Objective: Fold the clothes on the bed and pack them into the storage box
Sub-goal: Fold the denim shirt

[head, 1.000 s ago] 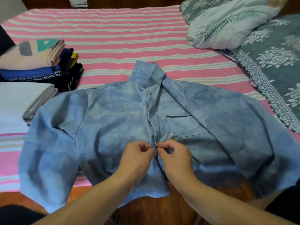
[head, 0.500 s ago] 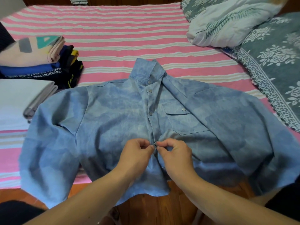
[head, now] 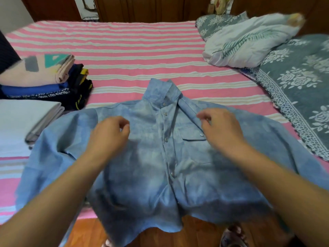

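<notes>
Item: pale blue mottled button-front shirt [head: 142, 175], spread front-up at 6 o'clock on pink-and-white striped bed [head: 124, 50], hem overhanging the edge. Left hand [head: 108, 134] and right hand [head: 222, 129] above chest panels, fingers loosely curled, gripping nothing. Folded clothes stack [head: 41, 77] at 9 o'clock.

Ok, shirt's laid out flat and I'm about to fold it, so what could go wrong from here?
1. The shirt hem hangs past the bed edge, so it may slide toward the floor.
2. Its left sleeve lies against the folded clothes; folding could topple them.
3. Both hands are loosely curled over the chest, apparently without a grip.
</notes>
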Demonstrator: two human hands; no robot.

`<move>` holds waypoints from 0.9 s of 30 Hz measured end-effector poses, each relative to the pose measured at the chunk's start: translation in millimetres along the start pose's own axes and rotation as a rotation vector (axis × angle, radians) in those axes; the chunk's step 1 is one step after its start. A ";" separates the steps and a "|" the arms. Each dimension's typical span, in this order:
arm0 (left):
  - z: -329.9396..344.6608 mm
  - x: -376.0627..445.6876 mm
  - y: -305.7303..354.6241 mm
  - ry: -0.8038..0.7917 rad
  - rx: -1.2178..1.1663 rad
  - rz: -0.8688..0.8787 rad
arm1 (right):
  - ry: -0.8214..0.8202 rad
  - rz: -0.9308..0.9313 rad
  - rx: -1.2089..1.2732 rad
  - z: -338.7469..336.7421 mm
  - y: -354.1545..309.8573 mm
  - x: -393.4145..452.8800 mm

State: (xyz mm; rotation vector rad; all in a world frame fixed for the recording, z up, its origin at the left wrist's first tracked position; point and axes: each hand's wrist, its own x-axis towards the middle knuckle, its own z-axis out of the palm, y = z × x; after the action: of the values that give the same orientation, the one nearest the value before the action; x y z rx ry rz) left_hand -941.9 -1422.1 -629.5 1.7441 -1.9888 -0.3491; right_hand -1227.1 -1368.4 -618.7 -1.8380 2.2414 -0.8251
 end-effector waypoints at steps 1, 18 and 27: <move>-1.4 26.4 -13.7 0.053 0.066 0.014 | -0.025 -0.014 -0.129 -2.7 13.0 33.3; -14.6 336.8 11.7 0.299 0.590 0.059 | 0.227 -0.187 -0.716 4.6 91.5 332.8; 94.0 114.1 50.6 -0.268 0.211 0.240 | -0.250 -0.162 -0.410 89.4 57.5 217.9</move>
State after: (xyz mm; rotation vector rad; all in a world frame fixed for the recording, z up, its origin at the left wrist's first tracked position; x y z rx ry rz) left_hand -1042.1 -1536.5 -665.4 1.6223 -2.4774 -0.3143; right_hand -1293.6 -1595.9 -670.0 -2.1736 2.2416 -0.1364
